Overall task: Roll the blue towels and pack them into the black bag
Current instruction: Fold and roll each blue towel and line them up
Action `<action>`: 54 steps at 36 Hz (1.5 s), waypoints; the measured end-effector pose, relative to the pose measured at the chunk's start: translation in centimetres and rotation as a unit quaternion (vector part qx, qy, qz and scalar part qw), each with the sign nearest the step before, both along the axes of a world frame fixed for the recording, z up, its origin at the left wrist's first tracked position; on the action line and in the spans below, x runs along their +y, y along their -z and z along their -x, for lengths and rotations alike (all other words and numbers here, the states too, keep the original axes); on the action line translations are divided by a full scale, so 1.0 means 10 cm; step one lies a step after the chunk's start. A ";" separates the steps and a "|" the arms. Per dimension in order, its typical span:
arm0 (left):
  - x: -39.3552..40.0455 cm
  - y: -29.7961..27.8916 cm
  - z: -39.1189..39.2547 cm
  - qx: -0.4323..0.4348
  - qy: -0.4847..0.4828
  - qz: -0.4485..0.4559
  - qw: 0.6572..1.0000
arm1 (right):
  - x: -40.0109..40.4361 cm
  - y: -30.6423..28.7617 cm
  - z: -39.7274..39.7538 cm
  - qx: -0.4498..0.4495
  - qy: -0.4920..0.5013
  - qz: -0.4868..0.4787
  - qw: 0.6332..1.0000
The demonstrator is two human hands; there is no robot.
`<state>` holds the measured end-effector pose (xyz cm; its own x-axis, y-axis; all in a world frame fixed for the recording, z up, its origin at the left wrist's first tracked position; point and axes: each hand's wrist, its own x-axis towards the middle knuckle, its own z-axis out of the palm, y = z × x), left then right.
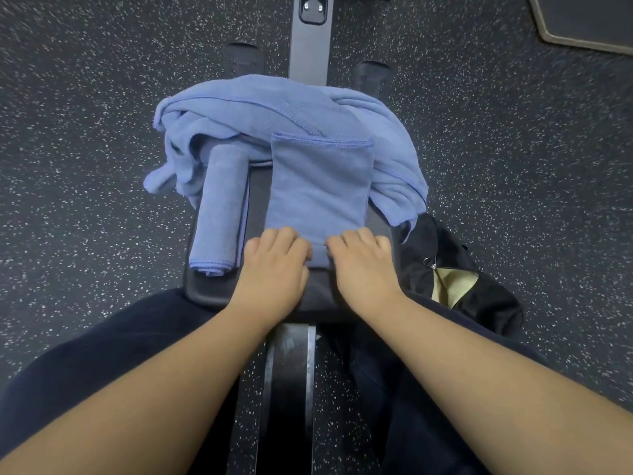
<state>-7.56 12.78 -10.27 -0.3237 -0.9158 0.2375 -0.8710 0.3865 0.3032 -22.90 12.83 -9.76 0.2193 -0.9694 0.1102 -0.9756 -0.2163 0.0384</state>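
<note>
Fingers (291,243) of both hands grip one folded towel (318,186) beside one rolled towel (221,207).

I count three blue towels on the black bench pad (219,289): one rolled towel (221,207) at its left, one folded towel (318,186) mid-pad, one crumpled towel (260,104) at its far end. One black bag (442,258) sits right of it.

Carrying the load: a dark padded bench (212,286), standing on speckled floor (85,166). Lying directly on the pad: a rolled blue towel (219,207) at left, a folded blue towel (318,186) just beside it, loose blue towels (260,104) heaping at the far end. Leaning against the bench's right side: a black bag (442,262).
</note>
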 end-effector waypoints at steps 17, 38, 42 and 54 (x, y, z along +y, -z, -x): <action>-0.06 0.09 -0.01 0.021 0.009 -0.006 1.000 | 0.09 0.10 -0.05 -0.032 -0.040 0.068 0.996; -0.04 0.07 0.03 -0.007 -0.006 0.035 0.999 | -0.12 0.02 0.03 -0.176 -0.009 -0.043 0.983; -0.08 0.11 0.04 -0.020 -0.011 0.013 1.000 | -0.15 -0.02 -0.02 -0.176 0.003 -0.050 0.983; -0.11 0.11 -0.01 -0.062 0.002 -0.040 0.997 | -0.16 -0.16 0.02 -0.106 -0.005 -0.175 0.979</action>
